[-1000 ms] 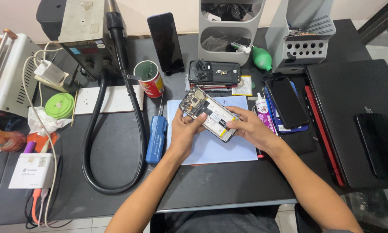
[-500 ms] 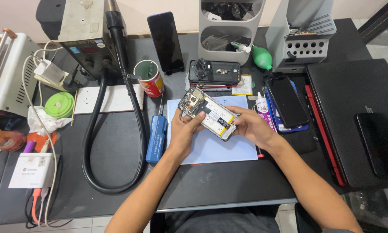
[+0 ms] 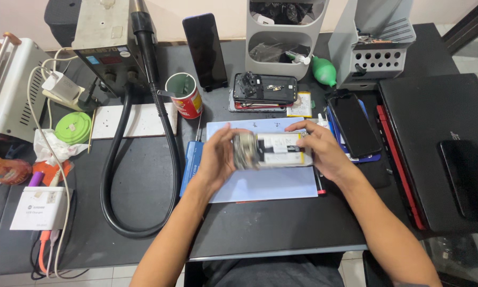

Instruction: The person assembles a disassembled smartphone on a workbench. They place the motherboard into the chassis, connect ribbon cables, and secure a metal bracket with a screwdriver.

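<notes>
Both hands hold an opened smartphone [image 3: 273, 151] over the pale blue work mat [image 3: 265, 180] near the middle of the black table [image 3: 281, 223], closer to its front edge than its back. The left hand [image 3: 217, 159] is closed around the phone's left end, where the circuit board shows, and the right hand [image 3: 324, 151] grips the right end, fingers curled over the top edge. The phone lies crosswise with its back cover off and a white battery with a yellow strip exposed; it is blurred, so finer parts cannot be made out.

Just left of the mat lies a blue screwdriver case [image 3: 190, 162], partly under the left wrist. Behind the mat sit a red cup [image 3: 185, 95], a second dismantled phone [image 3: 265, 89] and a green air blower [image 3: 324, 70]. A black hose [image 3: 138, 159] from the hot-air station [image 3: 108, 37] loops across the table's left half. A closed black laptop [image 3: 435, 143] lies along the right edge.
</notes>
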`<control>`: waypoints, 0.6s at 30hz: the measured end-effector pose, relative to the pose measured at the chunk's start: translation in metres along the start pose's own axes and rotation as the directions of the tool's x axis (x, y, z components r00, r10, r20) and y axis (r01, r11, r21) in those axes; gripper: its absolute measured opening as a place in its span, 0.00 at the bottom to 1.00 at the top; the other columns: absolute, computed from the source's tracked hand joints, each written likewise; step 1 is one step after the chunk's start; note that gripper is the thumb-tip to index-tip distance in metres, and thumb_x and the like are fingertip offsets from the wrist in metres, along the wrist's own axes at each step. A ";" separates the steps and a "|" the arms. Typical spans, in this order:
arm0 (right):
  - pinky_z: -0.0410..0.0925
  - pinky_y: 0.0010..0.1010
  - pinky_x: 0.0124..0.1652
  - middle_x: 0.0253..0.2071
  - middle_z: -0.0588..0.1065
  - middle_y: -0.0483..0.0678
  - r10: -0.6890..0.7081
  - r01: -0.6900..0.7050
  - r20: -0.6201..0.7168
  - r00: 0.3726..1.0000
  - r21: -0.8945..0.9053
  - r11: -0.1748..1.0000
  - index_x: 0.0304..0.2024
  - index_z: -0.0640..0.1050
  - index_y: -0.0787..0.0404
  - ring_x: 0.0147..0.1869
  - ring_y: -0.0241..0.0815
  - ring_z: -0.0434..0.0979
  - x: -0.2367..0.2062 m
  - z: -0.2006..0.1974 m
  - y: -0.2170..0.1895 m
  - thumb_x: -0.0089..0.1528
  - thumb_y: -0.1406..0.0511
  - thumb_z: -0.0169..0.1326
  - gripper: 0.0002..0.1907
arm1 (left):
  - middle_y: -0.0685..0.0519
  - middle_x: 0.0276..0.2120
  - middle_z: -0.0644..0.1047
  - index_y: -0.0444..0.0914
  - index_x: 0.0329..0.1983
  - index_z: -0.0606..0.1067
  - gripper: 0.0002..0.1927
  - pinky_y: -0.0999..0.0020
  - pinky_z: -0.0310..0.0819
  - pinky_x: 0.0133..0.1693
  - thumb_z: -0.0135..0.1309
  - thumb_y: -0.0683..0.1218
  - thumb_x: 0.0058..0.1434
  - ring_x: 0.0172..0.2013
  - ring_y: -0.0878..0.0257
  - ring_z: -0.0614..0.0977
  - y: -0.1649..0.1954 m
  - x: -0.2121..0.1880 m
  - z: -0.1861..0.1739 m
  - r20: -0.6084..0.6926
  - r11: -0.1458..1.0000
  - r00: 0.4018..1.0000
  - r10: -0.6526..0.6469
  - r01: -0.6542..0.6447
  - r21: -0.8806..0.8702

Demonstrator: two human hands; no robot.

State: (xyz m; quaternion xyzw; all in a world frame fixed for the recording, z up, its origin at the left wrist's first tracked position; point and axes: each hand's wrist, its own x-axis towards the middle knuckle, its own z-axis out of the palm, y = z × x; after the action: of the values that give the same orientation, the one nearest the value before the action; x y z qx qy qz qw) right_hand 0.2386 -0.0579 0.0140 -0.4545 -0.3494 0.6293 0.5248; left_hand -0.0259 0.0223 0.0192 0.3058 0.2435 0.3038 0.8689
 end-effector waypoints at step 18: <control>0.71 0.31 0.41 0.35 0.80 0.46 -0.460 0.230 -0.008 0.888 -0.859 0.458 0.46 0.81 0.61 0.38 0.38 0.79 0.062 0.026 -0.055 0.64 0.63 0.57 0.11 | 0.51 0.34 0.80 0.34 0.53 0.77 0.19 0.71 0.76 0.34 0.58 0.48 0.64 0.32 0.68 0.81 -0.020 0.004 -0.001 -0.090 0.844 0.987 -0.130 0.158 0.512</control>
State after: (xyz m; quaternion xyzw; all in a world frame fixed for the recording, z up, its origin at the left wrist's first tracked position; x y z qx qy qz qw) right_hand 0.2314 0.0153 0.0606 -0.6398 -0.6265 0.2030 0.3962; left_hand -0.0164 0.0128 0.0037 0.5009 0.3606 0.1688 0.7685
